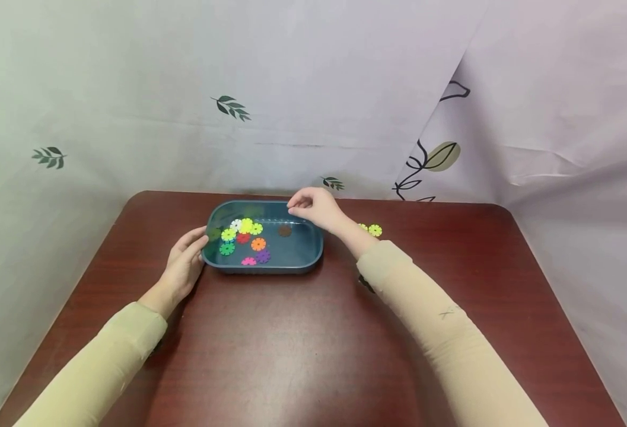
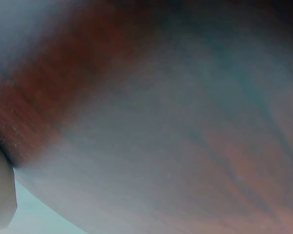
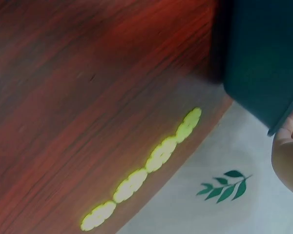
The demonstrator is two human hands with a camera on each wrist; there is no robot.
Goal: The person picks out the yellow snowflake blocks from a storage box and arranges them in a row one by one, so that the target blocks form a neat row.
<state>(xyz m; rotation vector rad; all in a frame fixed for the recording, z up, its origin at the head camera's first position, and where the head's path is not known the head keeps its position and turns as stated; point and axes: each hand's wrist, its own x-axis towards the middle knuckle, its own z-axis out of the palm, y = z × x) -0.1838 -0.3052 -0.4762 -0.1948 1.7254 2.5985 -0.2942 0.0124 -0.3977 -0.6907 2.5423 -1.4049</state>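
Note:
A dark teal tray [image 1: 297, 252] stands on the table with several flower-shaped discs in it. Among them are an orange disc [image 1: 258, 244], a purple disc [image 1: 263, 256], a green disc [image 1: 227, 248] and a brown disc [image 1: 284, 230] off to the right. My left hand [image 1: 182, 264] rests against the tray's left side, its fairly straight fingers touching the rim. Over the back right rim is my right hand [image 1: 317, 209], thumb and forefinger close together; I cannot tell whether they pinch anything. The left wrist view is mostly blurred.
In the right wrist view a row of yellow discs [image 3: 161, 154] lies on the table [image 3: 88, 97] near its back edge, right of the tray. My right forearm partly hides that row in the head view. A leaf-patterned cloth [image 1: 313, 77] hangs behind the table.

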